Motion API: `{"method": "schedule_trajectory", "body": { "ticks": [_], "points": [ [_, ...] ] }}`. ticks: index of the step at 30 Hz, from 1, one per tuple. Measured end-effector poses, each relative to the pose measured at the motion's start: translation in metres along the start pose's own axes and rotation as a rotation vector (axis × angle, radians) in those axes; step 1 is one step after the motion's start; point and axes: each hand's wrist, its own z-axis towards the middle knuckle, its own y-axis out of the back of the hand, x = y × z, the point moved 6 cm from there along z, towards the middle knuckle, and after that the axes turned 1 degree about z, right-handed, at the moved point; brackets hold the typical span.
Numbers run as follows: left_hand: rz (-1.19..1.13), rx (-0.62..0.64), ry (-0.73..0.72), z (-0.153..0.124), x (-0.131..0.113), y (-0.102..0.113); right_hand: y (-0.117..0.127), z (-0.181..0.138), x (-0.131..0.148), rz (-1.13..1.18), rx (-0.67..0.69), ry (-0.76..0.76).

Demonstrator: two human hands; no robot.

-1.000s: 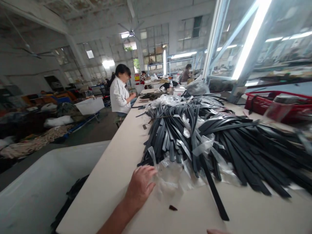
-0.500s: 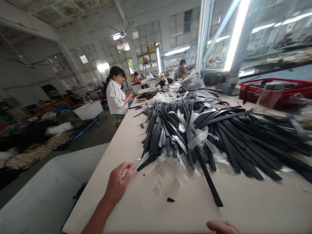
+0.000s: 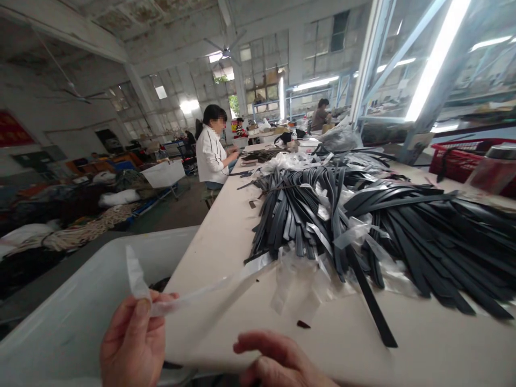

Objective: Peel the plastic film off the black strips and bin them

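Observation:
My left hand (image 3: 133,338), over the table's left edge, pinches a thin translucent plastic strip (image 3: 209,290) between thumb and fingers. A loose end of the strip sticks up above that hand; the rest stretches right to the pile, where it meets the end of a black strap. My right hand (image 3: 278,357) hovers low at the front of the table with fingers partly bent and apart, nothing visible in it. Beyond it lies a large heap of flat black straps (image 3: 423,247), with clear plastic strips (image 3: 296,274) among them.
A white tub (image 3: 80,295) stands left of the pale table (image 3: 226,215). A small dark scrap (image 3: 303,324) lies on the table. A red basket (image 3: 463,161) and a jar (image 3: 494,169) are at right. A co-worker in white (image 3: 212,153) sits at the far left side.
My left hand has drawn back toward me and left, pulling the plastic strip out from the pile. My right hand has moved left and further into view. The view has turned left.

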Motion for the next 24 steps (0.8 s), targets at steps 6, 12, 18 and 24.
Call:
{"method": "schedule_trajectory", "body": {
  "ticks": [6, 12, 18, 24],
  "points": [
    [-0.04, -0.074, 0.327, -0.033, 0.061, 0.032, -0.027, 0.063, 0.0, 0.628, -0.183, 0.036],
    [-0.238, -0.136, 0.595, -0.056, 0.111, 0.06, 0.005, 0.072, 0.015, 0.494, -0.393, 0.139],
    [-0.254, -0.256, 0.606, -0.023, 0.123, 0.098, 0.03, 0.062, 0.057, 0.031, -0.444, 0.291],
    [0.095, -0.12, 0.154, 0.017, 0.077, 0.091, 0.024, 0.061, 0.081, -0.502, -0.357, 0.328]
  ]
}}
